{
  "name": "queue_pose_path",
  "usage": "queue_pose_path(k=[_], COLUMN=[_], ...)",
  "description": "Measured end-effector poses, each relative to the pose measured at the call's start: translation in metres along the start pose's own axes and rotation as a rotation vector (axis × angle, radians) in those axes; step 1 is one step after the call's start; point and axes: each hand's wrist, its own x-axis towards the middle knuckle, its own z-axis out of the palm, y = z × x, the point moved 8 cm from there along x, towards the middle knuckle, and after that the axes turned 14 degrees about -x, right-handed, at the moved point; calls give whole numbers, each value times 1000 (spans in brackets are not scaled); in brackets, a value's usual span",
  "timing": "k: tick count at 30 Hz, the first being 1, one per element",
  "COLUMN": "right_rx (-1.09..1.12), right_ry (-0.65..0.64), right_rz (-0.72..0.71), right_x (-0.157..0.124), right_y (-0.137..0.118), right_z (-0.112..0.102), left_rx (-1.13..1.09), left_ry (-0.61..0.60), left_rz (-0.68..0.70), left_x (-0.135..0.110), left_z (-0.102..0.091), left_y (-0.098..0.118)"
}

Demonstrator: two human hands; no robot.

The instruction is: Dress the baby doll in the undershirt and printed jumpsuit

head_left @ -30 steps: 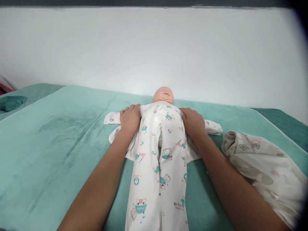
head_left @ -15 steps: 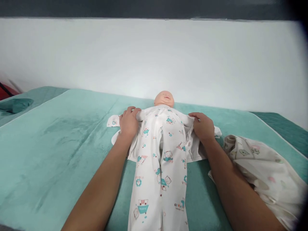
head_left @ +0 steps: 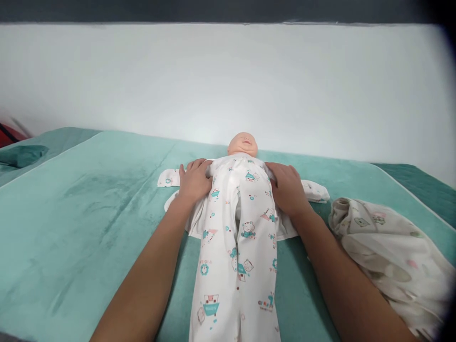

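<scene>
White printed baby trousers [head_left: 237, 247] stretch lengthwise over a doll [head_left: 243, 143], whose head shows beyond the waist end. Beneath them a white baby top [head_left: 287, 228] lies spread, its printed sleeve [head_left: 315, 191] reaching out to the right and another sleeve [head_left: 168, 178] to the left. My left hand [head_left: 194, 181] is closed at the trousers' upper left edge, fingers bent and thumb against the cloth. At the upper right edge my right hand [head_left: 289, 189] curls around the cloth the same way. Its fingertips are partly hidden.
A crumpled white printed cloth [head_left: 395, 251] lies to the right, beside my right forearm. The green bed cover [head_left: 89, 204] runs back to a white wall [head_left: 228, 85]. A dark green folded piece [head_left: 23, 156] sits at the far left.
Both hands have moved inward, closer to the doll's body, my right hand the most. More of the right sleeve of the top now shows.
</scene>
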Motion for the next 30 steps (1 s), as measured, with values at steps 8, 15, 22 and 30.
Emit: queue_pose_path(k=[8, 15, 22, 30], right_rx=[-104, -126, 54, 134], right_ry=[-196, -290, 25, -107], right_rz=[57, 172, 128, -287], right_x=[-3, -9, -2, 57], right_y=[22, 47, 21, -126], right_z=[18, 28, -10, -35], left_rx=[137, 152, 101, 83], left_ry=[-27, -23, -35, -15], left_rz=[-157, -174, -179, -171], left_x=[2, 2, 2, -1], left_z=[-1, -1, -1, -4], left_y=[-18, -25, -27, -25])
